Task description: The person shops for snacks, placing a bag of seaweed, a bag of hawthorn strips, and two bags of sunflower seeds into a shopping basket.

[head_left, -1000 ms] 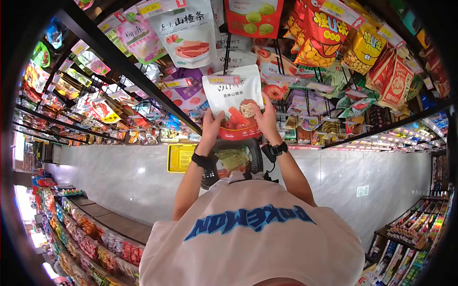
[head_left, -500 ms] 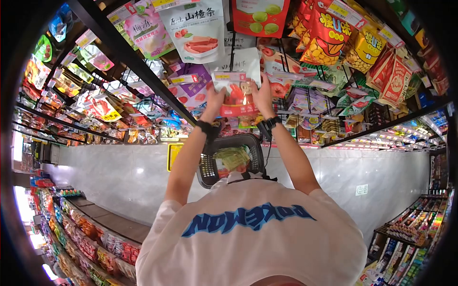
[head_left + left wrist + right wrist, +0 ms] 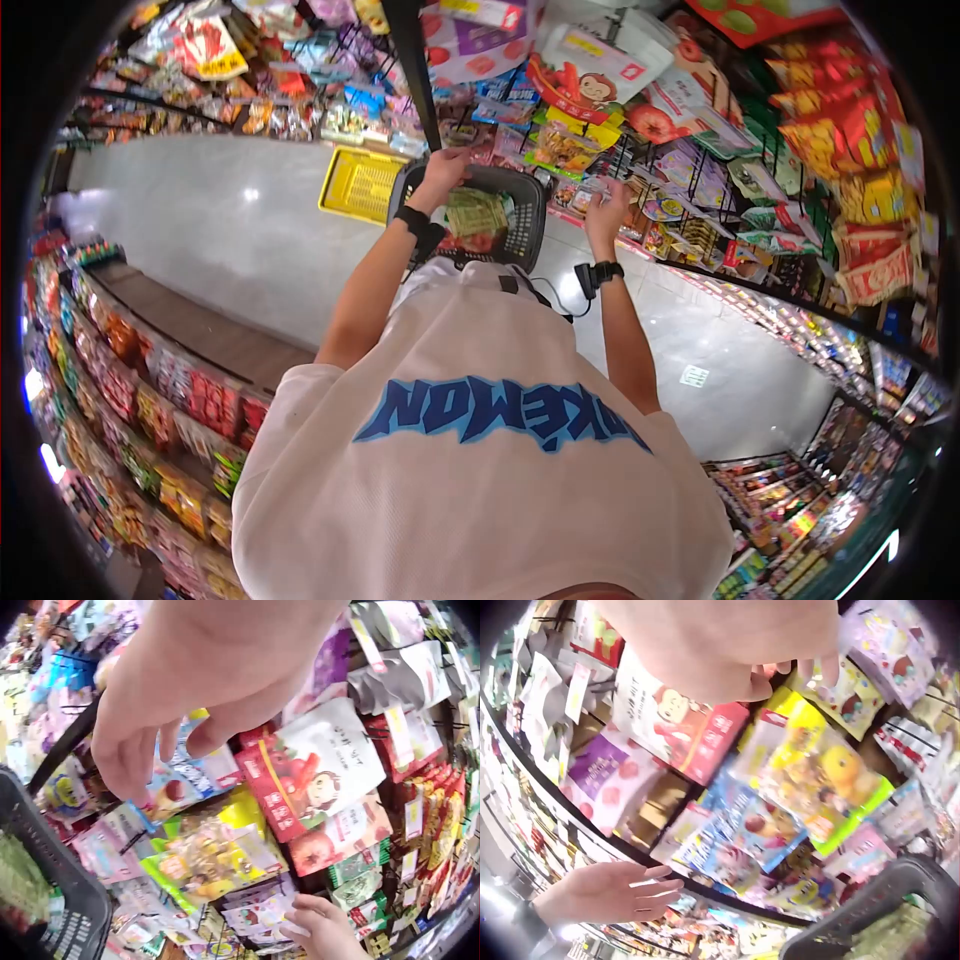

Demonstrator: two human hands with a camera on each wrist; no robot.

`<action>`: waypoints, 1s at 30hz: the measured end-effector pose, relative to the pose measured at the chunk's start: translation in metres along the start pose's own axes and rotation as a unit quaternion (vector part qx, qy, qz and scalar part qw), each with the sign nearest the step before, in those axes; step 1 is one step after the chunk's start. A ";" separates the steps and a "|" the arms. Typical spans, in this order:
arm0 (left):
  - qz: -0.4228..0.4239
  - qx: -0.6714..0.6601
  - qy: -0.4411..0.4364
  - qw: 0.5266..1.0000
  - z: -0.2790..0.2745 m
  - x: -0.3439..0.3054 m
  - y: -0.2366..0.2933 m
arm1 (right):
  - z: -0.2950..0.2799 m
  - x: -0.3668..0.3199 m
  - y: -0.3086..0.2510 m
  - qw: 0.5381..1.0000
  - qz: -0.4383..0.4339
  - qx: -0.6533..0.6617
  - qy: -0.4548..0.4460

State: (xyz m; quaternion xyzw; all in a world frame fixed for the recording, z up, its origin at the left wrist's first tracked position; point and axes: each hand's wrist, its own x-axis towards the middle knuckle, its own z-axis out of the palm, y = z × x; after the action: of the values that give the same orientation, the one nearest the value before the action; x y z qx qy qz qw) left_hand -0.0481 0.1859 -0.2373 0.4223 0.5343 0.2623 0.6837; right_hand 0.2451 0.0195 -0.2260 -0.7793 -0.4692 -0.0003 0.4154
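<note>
My left hand point(image 3: 445, 172) is above the left side of a dark grey shopping basket point(image 3: 533, 225), and its fingers are loosely extended with nothing in them. My right hand point(image 3: 607, 210) is in front of the low hanging snack packs, fingers slightly bent and holding nothing. A white and red pouch with a cartoon monkey point(image 3: 600, 85) hangs on the rack above and between the hands. In the left wrist view the pouch point(image 3: 322, 769) faces out, beside a yellow and green candy bag point(image 3: 217, 855). Inside the basket lies a green packet point(image 3: 478, 215).
A yellow basket point(image 3: 365, 185) stands on the floor left of the grey one. A black shelf post point(image 3: 410, 60) runs between rack sections. Red snack bags point(image 3: 835, 110) hang at right. Another stocked shelf point(image 3: 160, 390) lines the aisle behind, at left.
Both hands have let go of the monkey pouch, which now hangs on the rack. The hands have drawn back and apart, the left toward the basket. The head view has swung to the right.
</note>
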 end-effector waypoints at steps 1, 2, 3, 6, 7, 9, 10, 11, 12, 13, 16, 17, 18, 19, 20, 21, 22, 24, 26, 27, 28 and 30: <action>-0.037 -0.035 0.018 0.999 -0.016 -0.002 -0.026 | 0.007 -0.019 0.017 0.999 0.014 -0.021 -0.043; -0.048 -0.029 0.047 0.997 -0.034 -0.002 -0.054 | 0.016 -0.037 0.033 0.992 0.063 -0.004 -0.107; -0.059 -0.023 0.074 0.995 -0.049 -0.001 -0.078 | 0.022 -0.052 0.046 0.979 0.112 0.008 -0.168; -0.127 -0.064 0.152 0.978 -0.070 -0.013 -0.113 | 0.031 -0.094 0.053 0.948 0.121 0.019 -0.295; -0.134 -0.069 0.181 0.972 -0.080 -0.010 -0.137 | 0.038 -0.107 0.063 0.920 0.151 0.011 -0.361; -0.183 -0.037 0.152 0.971 -0.103 -0.005 -0.186 | 0.053 -0.135 0.083 0.881 0.128 0.006 -0.455; -0.195 0.002 0.181 0.964 -0.105 -0.007 -0.198 | 0.062 -0.149 0.095 0.841 0.166 -0.008 -0.515; -0.209 0.044 0.208 0.955 -0.107 -0.006 -0.211 | 0.071 -0.159 0.104 0.796 0.205 -0.024 -0.569; -0.188 0.098 0.222 0.952 -0.111 0.004 -0.260 | 0.081 -0.164 0.107 0.767 0.222 -0.046 -0.601; -0.200 0.097 0.199 0.954 -0.114 0.000 -0.259 | 0.095 -0.171 0.109 0.737 0.242 -0.067 -0.627; -0.161 0.173 0.203 0.950 -0.121 0.010 -0.309 | 0.153 -0.202 0.135 0.710 0.215 -0.104 -0.662; -0.152 0.188 0.203 0.949 -0.122 0.014 -0.322 | 0.171 -0.214 0.150 0.712 0.193 -0.111 -0.666; -0.141 0.208 0.203 0.947 -0.127 0.024 -0.340 | 0.195 -0.223 0.162 0.699 0.210 -0.068 -0.680; -0.129 0.231 0.198 0.944 -0.133 0.033 -0.356 | 0.228 -0.232 0.180 0.675 0.233 -0.073 -0.696; -0.143 0.262 0.171 0.939 -0.138 0.039 -0.357 | 0.258 -0.230 0.162 0.660 0.341 -0.072 -0.666; -0.153 0.268 0.153 0.939 -0.140 0.049 -0.373 | 0.290 -0.230 0.159 0.660 0.328 -0.071 -0.672; -0.151 0.276 0.118 0.942 -0.143 0.062 -0.393 | 0.322 -0.244 0.185 0.633 0.394 -0.029 -0.666; -0.218 0.287 0.073 0.930 -0.140 0.085 -0.433 | 0.382 -0.271 0.238 0.527 0.472 -0.120 -0.696; -0.377 0.264 0.080 0.884 -0.127 0.099 -0.423 | 0.425 -0.300 0.271 0.527 0.473 -0.145 -0.690; -0.381 0.241 0.126 0.884 -0.119 0.107 -0.442 | 0.442 -0.303 0.266 0.534 0.470 -0.095 -0.696; -0.370 0.239 0.121 0.890 -0.113 0.109 -0.455 | 0.462 -0.315 0.281 0.538 0.502 -0.057 -0.675; -0.338 0.253 0.106 0.900 -0.111 0.114 -0.464 | 0.500 -0.342 0.325 0.534 0.633 0.076 -0.555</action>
State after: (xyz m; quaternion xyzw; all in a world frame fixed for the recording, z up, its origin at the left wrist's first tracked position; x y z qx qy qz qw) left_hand -0.1629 0.0770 -0.7011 0.3447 0.7627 -0.0851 0.5406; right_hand 0.0967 0.0236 -0.8971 -0.6818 0.0126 0.7311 0.0202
